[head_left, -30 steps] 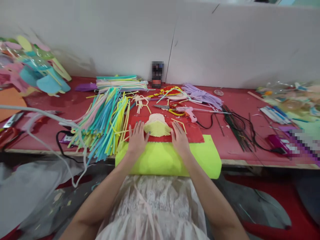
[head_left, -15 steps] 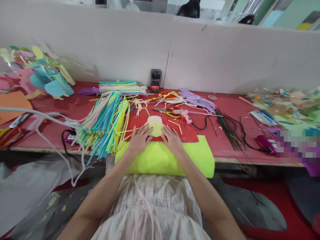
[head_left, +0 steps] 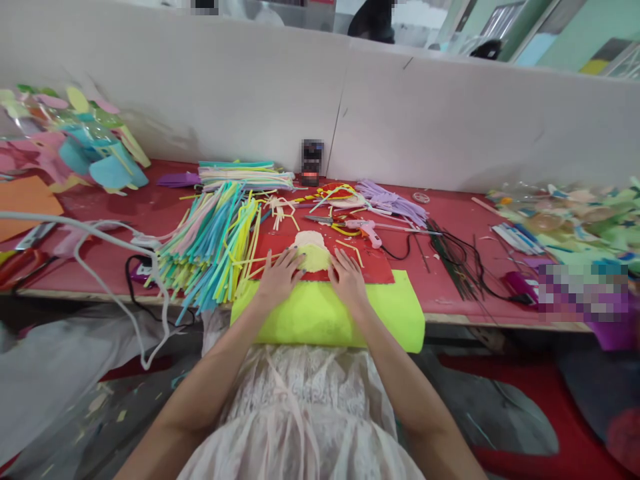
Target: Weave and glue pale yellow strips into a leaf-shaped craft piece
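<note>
A fuzzy piece in pale pink and pale yellow (head_left: pixel 313 257) lies flat on a red sheet (head_left: pixel 377 265) in front of me. My left hand (head_left: pixel 280 273) rests on its left side, fingers stretched out and touching its edge. On the other side, my right hand (head_left: pixel 347 272) lies with fingers spread by the piece's right edge. Bright yellow-green felt (head_left: pixel 320 320) drapes over the table's front edge under my wrists. Just behind the piece are a pink glue gun (head_left: pixel 369 231) and pliers with yellow-and-red handles (head_left: pixel 345 230).
A thick bundle of coloured pipe cleaners (head_left: pixel 215 247) stands to the left, and purple ones (head_left: pixel 393 203) lie at the back. Dark thin sticks (head_left: pixel 457 267) and a black cable are on the right. A white cable (head_left: pixel 85 267) loops at the left, near red-handled scissors (head_left: pixel 27 260).
My right hand has shifted slightly right, away from the fuzzy piece's edge. My left hand stays nearly in place. The view has turned slightly.
</note>
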Motion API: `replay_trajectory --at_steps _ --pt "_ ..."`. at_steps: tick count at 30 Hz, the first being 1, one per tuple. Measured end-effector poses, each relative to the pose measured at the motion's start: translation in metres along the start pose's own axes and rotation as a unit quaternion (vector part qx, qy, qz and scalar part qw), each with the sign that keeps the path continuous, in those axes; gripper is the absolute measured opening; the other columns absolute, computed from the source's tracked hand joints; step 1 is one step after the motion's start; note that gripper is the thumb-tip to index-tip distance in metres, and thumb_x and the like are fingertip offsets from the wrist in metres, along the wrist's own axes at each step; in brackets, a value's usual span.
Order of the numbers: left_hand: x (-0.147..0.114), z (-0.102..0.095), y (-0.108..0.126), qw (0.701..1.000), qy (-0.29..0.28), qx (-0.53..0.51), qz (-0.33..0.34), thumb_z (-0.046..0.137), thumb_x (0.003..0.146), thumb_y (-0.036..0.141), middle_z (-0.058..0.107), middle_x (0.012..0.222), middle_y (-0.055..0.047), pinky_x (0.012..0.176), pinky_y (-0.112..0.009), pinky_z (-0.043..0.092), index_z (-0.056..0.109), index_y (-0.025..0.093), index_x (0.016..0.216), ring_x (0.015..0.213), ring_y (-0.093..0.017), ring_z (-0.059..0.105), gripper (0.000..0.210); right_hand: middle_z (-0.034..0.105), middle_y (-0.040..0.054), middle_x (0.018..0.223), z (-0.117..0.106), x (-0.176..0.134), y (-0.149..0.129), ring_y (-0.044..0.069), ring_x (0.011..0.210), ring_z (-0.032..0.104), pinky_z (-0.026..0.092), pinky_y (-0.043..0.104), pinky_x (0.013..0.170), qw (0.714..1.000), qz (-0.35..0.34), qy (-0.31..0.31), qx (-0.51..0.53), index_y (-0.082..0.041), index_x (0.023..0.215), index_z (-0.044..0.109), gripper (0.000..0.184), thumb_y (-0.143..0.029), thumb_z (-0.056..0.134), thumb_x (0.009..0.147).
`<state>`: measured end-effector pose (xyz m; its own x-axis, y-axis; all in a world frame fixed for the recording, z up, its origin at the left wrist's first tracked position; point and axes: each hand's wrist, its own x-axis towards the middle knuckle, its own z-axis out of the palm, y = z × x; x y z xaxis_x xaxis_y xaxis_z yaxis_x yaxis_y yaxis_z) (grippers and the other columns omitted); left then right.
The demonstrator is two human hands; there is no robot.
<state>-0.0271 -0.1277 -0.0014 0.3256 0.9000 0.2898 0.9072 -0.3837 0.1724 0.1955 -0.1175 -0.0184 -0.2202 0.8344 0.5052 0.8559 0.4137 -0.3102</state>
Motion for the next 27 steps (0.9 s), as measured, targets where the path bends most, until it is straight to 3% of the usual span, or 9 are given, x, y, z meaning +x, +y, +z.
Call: replay_trajectory --at_steps 6,12,18,24,27 --pt "-0.0005 0.0005 0.0 1.0 0.005 -0.005 0.001 0.03 0.1 0.042 0.038 0.156 -0.001 0.121 -0.056 0.006 0.042 0.033 0.145 0.145 -0.023 0.033 0.047 0.06 0.0107 0.136 0.0014 0.0004 0.001 0.024 0.132 0.051 0.033 0.047 0.116 1.0 -0.003 -0.007 -0.001 -0.016 0.129 0.062 0.039 -0.028 0.044 0.097" --pt "-0.0002 0.002 -0.0015 1.0 0.006 -0.006 0.003 0.031 0.1 0.042 0.038 0.156 -0.001 0.121 -0.057 0.006 0.042 0.033 0.145 0.144 -0.023 0.034 0.047 0.058 0.0101 0.139 0.0006 0.0002 0.0003 0.024 0.133 0.051 0.035 0.046 0.114 1.0 -0.005 -0.014 0.001 -0.017 0.134 0.058 0.041 -0.028 0.043 0.097" --pt "-0.0003 0.003 -0.0017 1.0 0.008 -0.005 0.0 0.03 0.1 0.042 0.037 0.156 -0.001 0.121 -0.056 0.007 0.042 0.034 0.145 0.145 -0.023 0.033 0.047 0.059 0.0083 0.138 0.0019 0.0032 0.0015 0.025 0.133 0.05 0.036 0.047 0.113 1.0 -0.007 -0.021 0.003 -0.02 0.128 0.063 0.038 -0.027 0.043 0.097" --pt "0.0001 0.0027 -0.0019 1.0 0.007 -0.002 0.002 0.03 0.1 0.042 0.039 0.156 -0.001 0.121 -0.058 0.007 0.043 0.033 0.144 0.144 -0.022 0.034 0.046 0.048 0.0066 0.148 -0.0015 0.0038 -0.0022 0.023 0.14 0.042 0.032 0.045 0.117 0.999 -0.028 -0.029 0.008 -0.02 0.136 0.056 0.042 -0.03 0.04 0.099" --pt "0.0 0.0017 -0.0015 1.0 0.006 -0.001 0.003 0.029 0.1 0.042 0.04 0.155 -0.002 0.121 -0.058 0.008 0.043 0.032 0.144 0.144 -0.022 0.034 0.046 0.053 0.0062 0.144 -0.001 0.004 -0.0025 0.021 0.138 0.045 0.032 0.044 0.117 0.998 -0.042 -0.04 0.013 -0.02 0.138 0.054 0.043 -0.031 0.042 0.099"
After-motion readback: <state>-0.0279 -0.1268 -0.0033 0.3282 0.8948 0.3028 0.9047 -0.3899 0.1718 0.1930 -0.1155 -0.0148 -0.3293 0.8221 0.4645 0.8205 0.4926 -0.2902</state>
